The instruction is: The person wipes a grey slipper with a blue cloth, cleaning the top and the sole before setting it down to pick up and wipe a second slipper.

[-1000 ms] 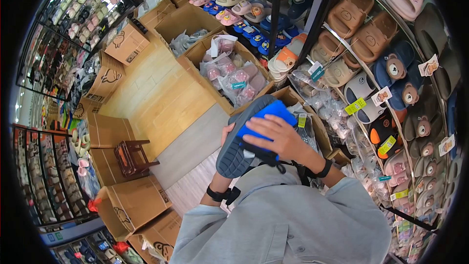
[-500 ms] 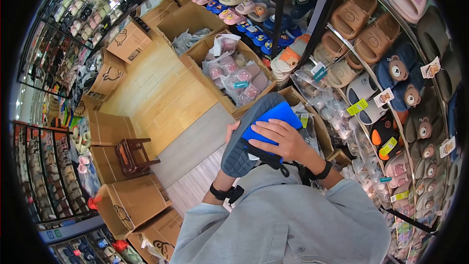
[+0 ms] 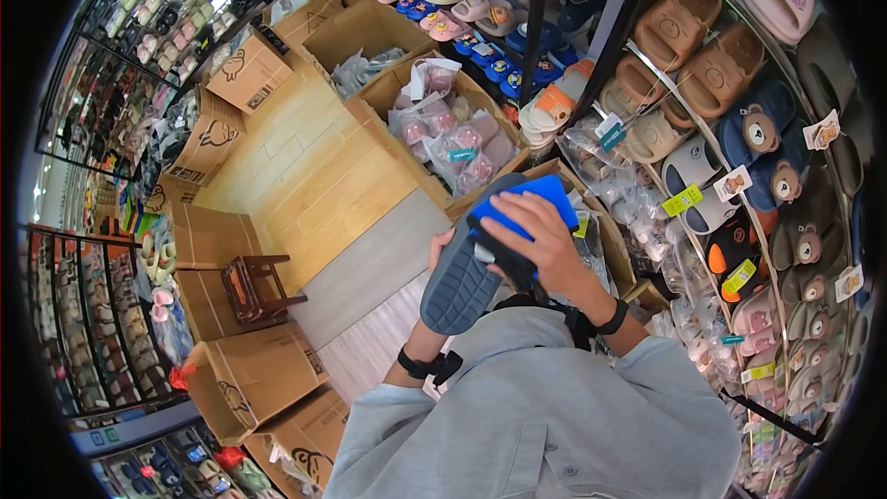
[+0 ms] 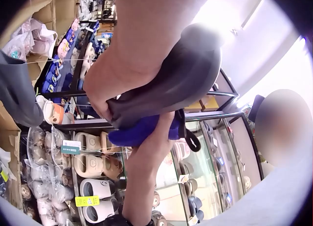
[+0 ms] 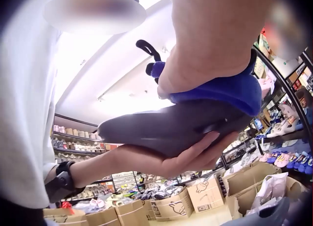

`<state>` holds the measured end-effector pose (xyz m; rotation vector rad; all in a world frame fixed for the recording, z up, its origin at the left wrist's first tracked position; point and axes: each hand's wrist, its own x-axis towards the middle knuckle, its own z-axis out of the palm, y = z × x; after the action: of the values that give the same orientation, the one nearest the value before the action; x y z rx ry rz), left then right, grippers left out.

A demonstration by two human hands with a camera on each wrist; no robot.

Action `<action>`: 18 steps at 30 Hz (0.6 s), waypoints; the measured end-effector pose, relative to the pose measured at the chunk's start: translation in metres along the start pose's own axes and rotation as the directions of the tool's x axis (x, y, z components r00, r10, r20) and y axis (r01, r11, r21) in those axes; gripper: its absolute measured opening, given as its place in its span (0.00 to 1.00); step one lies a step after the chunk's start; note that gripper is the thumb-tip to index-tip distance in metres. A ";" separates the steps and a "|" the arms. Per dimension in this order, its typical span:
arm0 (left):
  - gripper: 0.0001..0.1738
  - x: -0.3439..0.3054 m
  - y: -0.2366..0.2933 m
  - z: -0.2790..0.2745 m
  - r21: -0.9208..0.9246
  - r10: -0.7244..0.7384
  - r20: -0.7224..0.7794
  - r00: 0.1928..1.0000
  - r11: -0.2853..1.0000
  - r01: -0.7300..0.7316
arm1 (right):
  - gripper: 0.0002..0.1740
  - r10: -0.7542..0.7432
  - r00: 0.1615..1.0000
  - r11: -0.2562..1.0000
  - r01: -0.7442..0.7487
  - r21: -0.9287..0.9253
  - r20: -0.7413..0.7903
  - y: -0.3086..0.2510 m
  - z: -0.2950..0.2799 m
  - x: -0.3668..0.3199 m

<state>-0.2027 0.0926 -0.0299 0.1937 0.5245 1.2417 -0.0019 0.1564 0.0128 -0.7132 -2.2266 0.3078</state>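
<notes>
A person in a pale grey-blue shirt holds one dark grey slipper (image 3: 459,285) in front of the body, in mid-air, grooved sole facing up and tilted. The left hand (image 5: 171,160) cups the slipper from beneath, its fingers close together and curled round the side. The right hand (image 3: 543,240) grips a blue pad (image 3: 554,196) with a black loop (image 5: 148,49), against the slipper; its fingers are slightly apart over the pad, the thumb tip just showing below.

To work the pad well, it seems best to brace the slipper firmly from below with the left hand, keep the pad flat and the pressure even, and hold the loop clear of the sole. The soft slipper would probably bend or twist if pushed hard at one end.

Counted: two hands, one held slipper, one pad, one dark red-brown stool (image 3: 259,288). One open carton (image 3: 370,113) holds bagged pink slippers (image 3: 462,143); another (image 3: 346,30), just behind, holds grey bagged items. Two brown slippers (image 3: 679,23) and two navy bear-faced ones (image 3: 759,127) sit on the right-hand rack. A grey slipper-like shape (image 4: 20,91) is cut off at the left wrist view's edge; whether it is a mate cannot be told. The other shelved footwear is too crowded to count.
</notes>
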 end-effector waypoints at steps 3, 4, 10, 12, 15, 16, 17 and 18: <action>0.43 -0.013 0.000 0.006 0.257 0.144 0.102 0.984 0.952 -0.166 | 0.34 -0.147 0.983 0.989 0.144 0.031 0.107 -0.012 0.004 -0.006; 0.50 -0.015 0.001 0.007 0.324 0.160 0.116 0.980 0.927 -0.189 | 0.31 -0.194 0.971 0.981 0.194 0.014 0.140 -0.013 0.007 -0.010; 0.31 0.004 0.009 0.006 -0.097 -0.200 -0.167 0.966 0.978 0.185 | 0.33 -0.194 0.971 0.980 0.199 -0.023 0.139 -0.002 -0.002 -0.009; 0.30 0.003 0.008 0.003 -0.110 -0.181 -0.106 0.978 0.979 0.169 | 0.33 -0.079 0.995 0.995 0.082 -0.061 0.058 0.003 -0.004 -0.006; 0.27 0.008 0.005 0.013 -0.144 -0.161 -0.090 0.983 0.979 0.147 | 0.36 0.038 0.997 0.996 -0.043 -0.073 -0.066 0.006 0.000 0.002; 0.26 0.009 0.005 0.018 -0.176 -0.165 -0.076 0.983 0.973 0.150 | 0.37 0.078 0.991 0.994 -0.086 -0.074 -0.108 0.005 0.001 0.004; 0.26 0.010 0.003 0.013 -0.222 -0.175 -0.038 0.984 0.961 0.163 | 0.36 0.081 0.992 0.991 -0.090 -0.102 -0.096 -0.001 0.000 0.005; 0.25 0.009 0.001 0.006 -0.128 -0.124 -0.034 0.992 0.985 0.119 | 0.35 0.074 0.993 0.990 -0.084 -0.112 -0.087 -0.006 0.001 0.004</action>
<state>-0.1983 0.1025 -0.0273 0.0287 0.4858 1.1573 -0.0073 0.1541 0.0166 -0.8628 -2.1544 0.1859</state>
